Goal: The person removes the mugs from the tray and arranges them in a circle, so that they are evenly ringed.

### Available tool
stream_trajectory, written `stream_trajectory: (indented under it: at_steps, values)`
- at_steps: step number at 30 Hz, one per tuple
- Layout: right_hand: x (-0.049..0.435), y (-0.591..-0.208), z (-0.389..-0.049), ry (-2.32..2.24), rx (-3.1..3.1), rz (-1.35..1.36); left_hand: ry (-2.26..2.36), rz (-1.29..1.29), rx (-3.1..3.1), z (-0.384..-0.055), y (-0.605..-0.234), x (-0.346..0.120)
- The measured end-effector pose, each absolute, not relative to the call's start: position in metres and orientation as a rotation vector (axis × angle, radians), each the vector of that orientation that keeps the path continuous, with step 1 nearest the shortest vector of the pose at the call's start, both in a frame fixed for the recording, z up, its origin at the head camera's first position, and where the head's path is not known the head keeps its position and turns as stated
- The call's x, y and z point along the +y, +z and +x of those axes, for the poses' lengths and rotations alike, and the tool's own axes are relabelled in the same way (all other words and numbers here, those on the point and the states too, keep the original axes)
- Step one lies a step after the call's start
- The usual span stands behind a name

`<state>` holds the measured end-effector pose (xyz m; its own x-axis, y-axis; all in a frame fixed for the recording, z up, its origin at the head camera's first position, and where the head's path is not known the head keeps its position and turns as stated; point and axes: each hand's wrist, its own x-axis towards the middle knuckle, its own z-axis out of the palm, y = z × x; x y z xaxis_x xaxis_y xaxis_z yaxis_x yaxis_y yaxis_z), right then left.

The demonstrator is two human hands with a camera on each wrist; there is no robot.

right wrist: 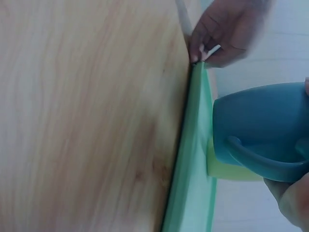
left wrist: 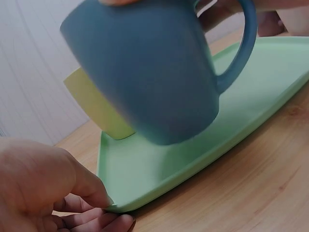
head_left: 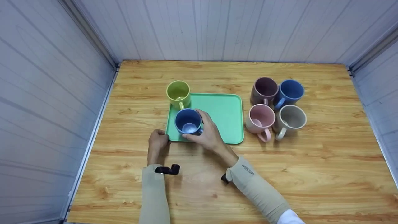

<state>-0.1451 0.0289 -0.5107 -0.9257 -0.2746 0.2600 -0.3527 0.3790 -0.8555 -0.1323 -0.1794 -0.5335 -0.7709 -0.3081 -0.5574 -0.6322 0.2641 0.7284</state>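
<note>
Blue mug, smooth, tapered, in R hand

before me on the bench lies the tray, one mug on its far left, a second mug above its near left, four mugs to its right.

Room over the right of the green tray! Yellow mug blocks far left, pink mug flanks right.

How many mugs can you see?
6: yellow mug on the green tray; dark blue mug in the right hand above it; right of the tray, purple mug, bright blue mug, pink mug, grey mug.
</note>
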Motion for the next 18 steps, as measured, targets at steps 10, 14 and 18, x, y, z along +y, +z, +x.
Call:
stream_trajectory:
  at_steps: [10, 14, 18]
  values:
    - [0.053, -0.502, -0.140, 1.601, -2.503, 0.560, 1.459, -0.861, 2.248, -0.132, -0.533, -0.180]
    - [0.065, -0.497, -0.137, 1.572, -2.487, 0.563, 1.436, -0.876, 2.246, -0.133, -0.532, -0.179]
    - [0.079, -0.491, -0.136, 1.514, -2.485, 0.571, 1.435, -0.901, 2.223, -0.133, -0.533, -0.179]
